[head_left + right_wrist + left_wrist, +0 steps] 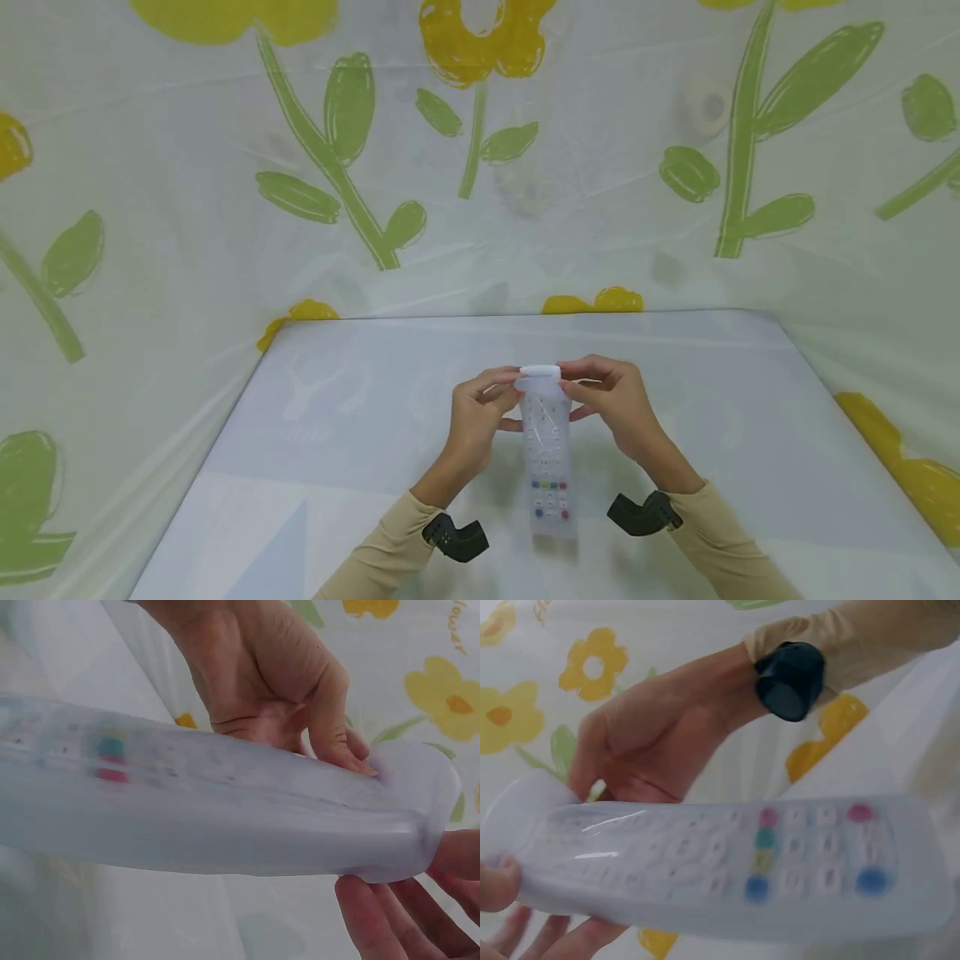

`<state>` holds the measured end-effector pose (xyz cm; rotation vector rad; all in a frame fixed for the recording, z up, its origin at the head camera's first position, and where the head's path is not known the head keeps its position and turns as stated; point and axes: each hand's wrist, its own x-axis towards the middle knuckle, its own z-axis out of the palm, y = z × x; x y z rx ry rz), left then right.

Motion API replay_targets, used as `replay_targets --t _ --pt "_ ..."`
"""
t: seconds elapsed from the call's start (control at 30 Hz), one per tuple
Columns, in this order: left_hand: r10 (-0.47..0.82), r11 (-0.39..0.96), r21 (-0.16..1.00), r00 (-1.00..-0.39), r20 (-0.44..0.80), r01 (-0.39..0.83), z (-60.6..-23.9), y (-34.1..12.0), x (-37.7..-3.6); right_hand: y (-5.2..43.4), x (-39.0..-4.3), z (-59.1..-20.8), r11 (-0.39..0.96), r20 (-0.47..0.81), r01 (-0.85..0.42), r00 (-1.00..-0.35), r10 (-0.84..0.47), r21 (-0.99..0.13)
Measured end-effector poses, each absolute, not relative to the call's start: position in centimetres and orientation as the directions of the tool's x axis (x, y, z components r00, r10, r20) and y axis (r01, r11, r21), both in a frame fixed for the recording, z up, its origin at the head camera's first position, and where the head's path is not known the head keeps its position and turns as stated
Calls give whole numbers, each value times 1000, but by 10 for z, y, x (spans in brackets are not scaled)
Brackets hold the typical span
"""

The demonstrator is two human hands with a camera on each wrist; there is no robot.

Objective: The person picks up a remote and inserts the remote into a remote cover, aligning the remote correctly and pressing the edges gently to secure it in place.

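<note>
Head view: you've got both hands on the remote (550, 450), which sits in a clear-ish soft sleeve and hangs between them above the table (337, 400), far end up by your fingertips. Your left hand (477, 415) pinches that far end from its side and your right hand (613, 402) pinches it from the other, fingers curled onto the sleeve's white top edge. The near end w/ the coloured buttons hangs free toward your wrists, nothing supporting it.

Left wrist view: the remote (727, 859) runs across just past your left fingertips. The button face is plain here, with a coloured column and a red and a blue key, all under a glossy film. Your right hand (660, 742) is behind it. The head view doesn't give that much button detail.

Right wrist view: shows the side and back of the sleeve (225, 817), which neither other view gives. Your left hand (277, 682) has its thumb on the rounded end cap, and right fingertips (390, 915) are below it.

Handling, imo: light, stiff core, but the cover looks soft, stretchy and a bit slick. Grip the body's long edges, not just the loose cap, or it may slide.
</note>
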<state>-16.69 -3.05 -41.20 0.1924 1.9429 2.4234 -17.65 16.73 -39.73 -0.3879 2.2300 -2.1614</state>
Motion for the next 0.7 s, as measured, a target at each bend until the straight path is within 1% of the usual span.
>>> replay_targets --t 0.17,0.27,0.33,0.43,0.57,0.7 --pt "208 -166 986 -977 38 3 -410 -36 -171 168 -176 -403 42 106 -114 -982 -155 -993" --pt "192 -172 985 -981 27 -7 -410 -39 -173 169 -175 -406 18 116 -120 -978 -173 -993" --pt "165 -199 980 -986 26 -7 -412 -41 -175 170 -173 -409 -5 148 -150 -969 -200 -989" --pt "152 -239 971 -988 31 -6 -412 -43 -176 171 -169 -411 -15 229 -231 -945 -233 -973" --pt "190 -255 967 -981 39 -11 -409 -44 -174 171 -166 -413 6 342 -353 -909 -239 -936" --pt "221 -229 973 -974 45 -7 -408 -45 -172 170 -167 -415 -1 415 -427 -879 -236 -904"
